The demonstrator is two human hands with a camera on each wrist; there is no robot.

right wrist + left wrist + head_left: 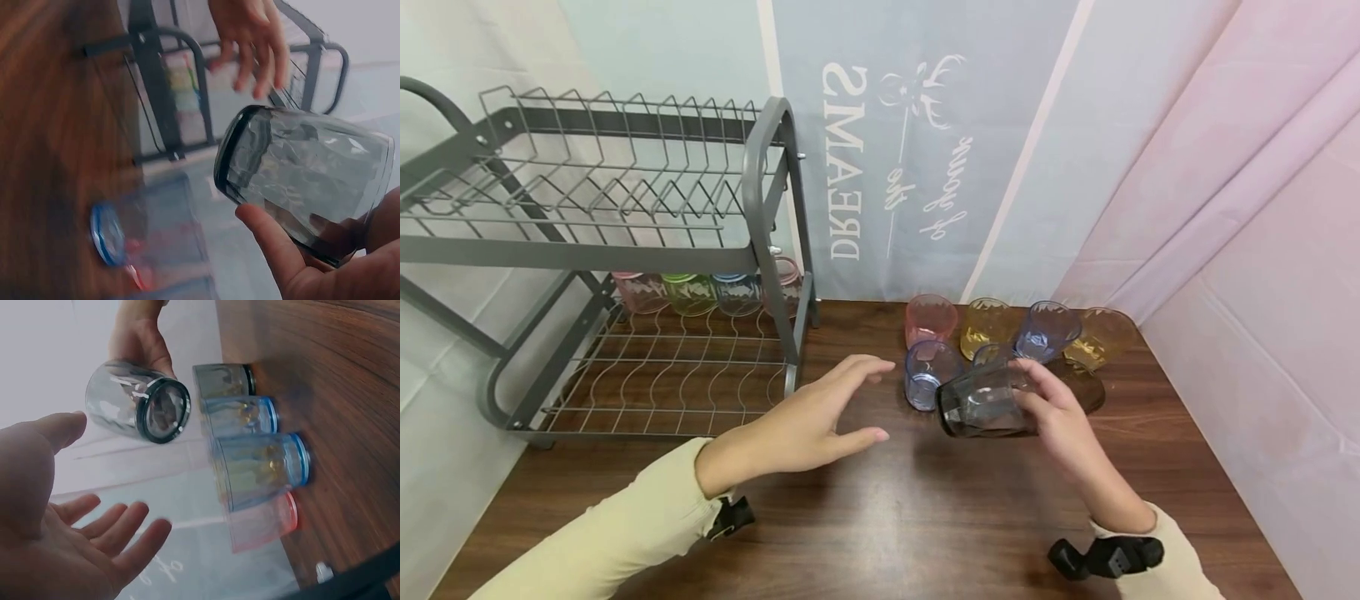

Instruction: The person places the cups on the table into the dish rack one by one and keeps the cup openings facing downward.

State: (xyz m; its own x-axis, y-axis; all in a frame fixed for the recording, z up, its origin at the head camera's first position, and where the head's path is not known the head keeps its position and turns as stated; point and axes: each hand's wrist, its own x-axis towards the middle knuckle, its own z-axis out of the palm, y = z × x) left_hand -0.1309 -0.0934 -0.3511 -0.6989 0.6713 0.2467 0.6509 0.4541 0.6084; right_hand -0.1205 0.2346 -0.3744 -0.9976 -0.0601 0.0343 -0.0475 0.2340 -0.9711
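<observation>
My right hand (1060, 417) grips a smoky grey glass tumbler (981, 404) near its rim, holding it on its side above the table with the thick base pointing left. In the right wrist view the thumb lies along the faceted wall of the tumbler (306, 175). My left hand (805, 417) is held out with fingers and thumb spread, apart from the tumbler and facing its base. Just behind the held tumbler stand a blue glass (931, 375) and another blue one, partly hidden. Another grey glass (1084, 385) stands by the right hand, partly covered by it.
Along the wall stand a pink glass (930, 319), a yellow glass (987, 327), a blue glass (1047, 332) and an amber glass (1101, 336). At left is a two-tier grey dish rack (580, 255), with several coloured glasses on its lower tier. A printed curtain (895, 167) hangs behind.
</observation>
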